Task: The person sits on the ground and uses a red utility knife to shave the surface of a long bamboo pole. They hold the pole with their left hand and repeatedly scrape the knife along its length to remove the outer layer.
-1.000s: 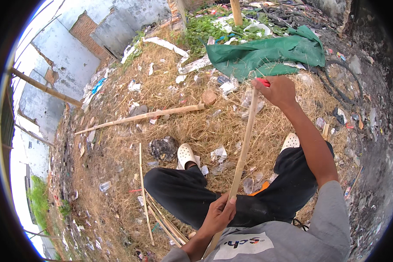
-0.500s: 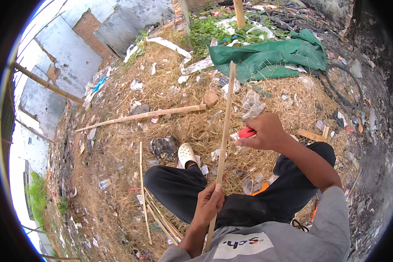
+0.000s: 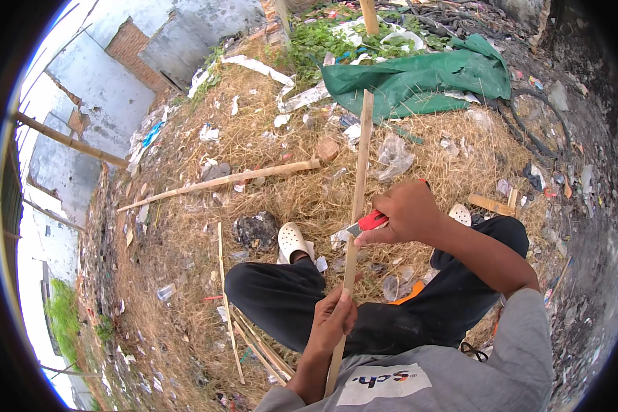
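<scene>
Closest in, below the grey shirt (image 3: 460,371) and against the dark trousers (image 3: 275,295), a long pale strip (image 3: 358,185) — bamboo or wood, by its look — runs from the seated person's body up and away between the knees. The left hand (image 3: 331,319) is wrapped around its lower part, thumb laid along the near face. A little farther up, the right hand (image 3: 406,211) is closed on a red-handled knife (image 3: 373,220), its blade at the strip's right edge; whether it bites in cannot be told. The strip is probably light and fairly stiff, with some spring toward its unsupported far end, and it could split along the grain or leave splinters. The low hold seems sound, well below the blade, and a flat grip on the broad faces should resist twisting better than pinching the edges. Thinner strips (image 3: 266,347) lie on the ground beside the left leg. Beyond the pale shoe (image 3: 292,239) and a dark lump (image 3: 256,232), a longer pole (image 3: 220,182) rests on dry grass; farther off are a crumpled green sheet (image 3: 419,82) and a weathered wall (image 3: 96,75).
</scene>
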A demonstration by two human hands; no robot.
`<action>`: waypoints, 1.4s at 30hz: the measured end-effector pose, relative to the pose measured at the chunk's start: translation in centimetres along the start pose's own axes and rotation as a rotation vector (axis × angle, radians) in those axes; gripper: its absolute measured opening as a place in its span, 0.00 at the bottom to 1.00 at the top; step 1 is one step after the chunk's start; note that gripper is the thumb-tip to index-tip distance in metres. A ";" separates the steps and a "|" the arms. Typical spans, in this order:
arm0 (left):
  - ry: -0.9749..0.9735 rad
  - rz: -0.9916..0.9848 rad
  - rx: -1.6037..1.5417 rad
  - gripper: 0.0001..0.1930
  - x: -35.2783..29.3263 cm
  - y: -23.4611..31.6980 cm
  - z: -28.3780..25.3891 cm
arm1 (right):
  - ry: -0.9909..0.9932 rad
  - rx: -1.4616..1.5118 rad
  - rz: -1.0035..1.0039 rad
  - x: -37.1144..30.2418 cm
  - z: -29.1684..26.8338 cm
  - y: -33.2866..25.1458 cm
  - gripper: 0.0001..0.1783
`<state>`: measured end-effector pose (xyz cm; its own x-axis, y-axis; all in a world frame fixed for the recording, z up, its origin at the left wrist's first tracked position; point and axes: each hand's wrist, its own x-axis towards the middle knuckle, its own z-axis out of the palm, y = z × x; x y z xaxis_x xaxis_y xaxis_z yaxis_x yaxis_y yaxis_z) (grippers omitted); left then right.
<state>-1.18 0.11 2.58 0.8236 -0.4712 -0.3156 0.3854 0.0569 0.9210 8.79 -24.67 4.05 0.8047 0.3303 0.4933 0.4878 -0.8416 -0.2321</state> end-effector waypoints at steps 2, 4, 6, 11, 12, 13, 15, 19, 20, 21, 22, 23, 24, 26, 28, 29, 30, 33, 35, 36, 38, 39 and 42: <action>-0.035 0.008 0.008 0.24 0.0 -0.2 0.1 | 0.034 -0.037 0.063 0.4 0.2 1.6 0.41; -0.030 -0.020 -0.019 0.24 -0.2 0.0 0.3 | 0.055 -0.056 0.083 0.5 -0.2 2.2 0.40; -0.018 -0.032 -0.016 0.25 -0.4 0.3 0.6 | 0.034 -0.073 0.059 0.2 -0.4 0.8 0.39; -0.004 -0.006 0.105 0.26 -0.8 -0.1 0.9 | 0.128 -0.086 0.174 1.2 -0.4 3.1 0.38; -0.013 -0.016 0.090 0.24 -1.0 -0.3 0.9 | 0.112 -0.095 0.182 0.9 -0.4 3.2 0.38; -0.025 -0.015 0.079 0.23 -1.1 -0.3 0.7 | 0.104 -0.108 0.185 1.1 -0.6 3.4 0.38; -0.030 -0.021 0.070 0.22 -1.3 -0.3 0.6 | 0.119 -0.094 0.127 0.8 -0.5 2.8 0.38; -0.024 -0.083 0.054 0.23 -2.1 -0.4 1.0 | 0.137 -0.182 0.222 1.1 -0.4 4.5 0.39; -0.036 -0.094 0.042 0.24 -2.2 -0.4 1.3 | 0.163 -0.212 0.289 1.6 -0.9 6.0 0.39; -0.056 -0.107 0.035 0.23 -2.4 -0.4 1.6 | 0.175 -0.212 0.385 2.1 -1.6 7.6 0.39; -0.077 -0.123 0.032 0.23 -2.9 -0.7 1.6 | 0.189 -0.209 0.485 2.4 -2.2 8.5 0.39; -0.099 -0.139 0.030 0.23 -3.5 -0.9 1.5 | 0.159 -0.193 0.476 2.2 -2.5 8.5 0.39; -0.095 -0.166 0.021 0.22 -3.9 -1.0 1.3 | 0.130 -0.178 0.466 2.0 -2.7 8.3 0.39; -0.060 -0.143 -0.002 0.22 -3.7 -1.4 0.6 | 0.088 -0.162 0.360 1.0 -2.1 6.0 0.38; -0.043 -0.103 -0.020 0.22 -3.2 -1.1 0.4 | 0.041 -0.098 0.209 -0.3 -0.2 2.5 0.37; -0.039 -0.099 -0.020 0.22 -3.0 -0.9 0.4 | 0.034 -0.054 0.155 -0.5 0.0 1.3 0.37; -0.035 -0.096 -0.020 0.22 -2.8 -0.8 0.4 | 0.040 -0.051 0.141 -0.5 0.1 1.5 0.37; -0.033 -0.075 0.016 0.22 -2.8 -0.5 0.6 | 0.052 -0.063 0.139 0.0 -0.2 2.4 0.38; -0.019 -0.073 0.064 0.22 -2.7 -0.4 0.7 | 0.039 -0.100 0.189 0.3 -0.1 3.0 0.39; -0.020 -0.062 0.067 0.22 -2.6 -0.3 0.7 | 0.077 -0.117 0.159 0.6 0.0 3.4 0.39; -0.021 -0.049 0.067 0.22 -2.6 -0.5 0.8 | 0.142 -0.148 0.100 0.8 0.6 4.2 0.40; -0.025 -0.056 0.062 0.22 -2.4 -0.4 0.8 | 0.150 -0.154 0.096 0.9 0.7 4.5 0.41; -0.024 -0.071 0.058 0.22 -2.2 -0.2 0.8 | 0.151 -0.157 0.087 1.0 1.0 5.1 0.41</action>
<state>-3.43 0.45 3.28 0.7849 -0.4931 -0.3753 0.4169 -0.0279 0.9085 12.46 -28.15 2.51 0.7756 0.1961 0.6000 0.3509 -0.9241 -0.1515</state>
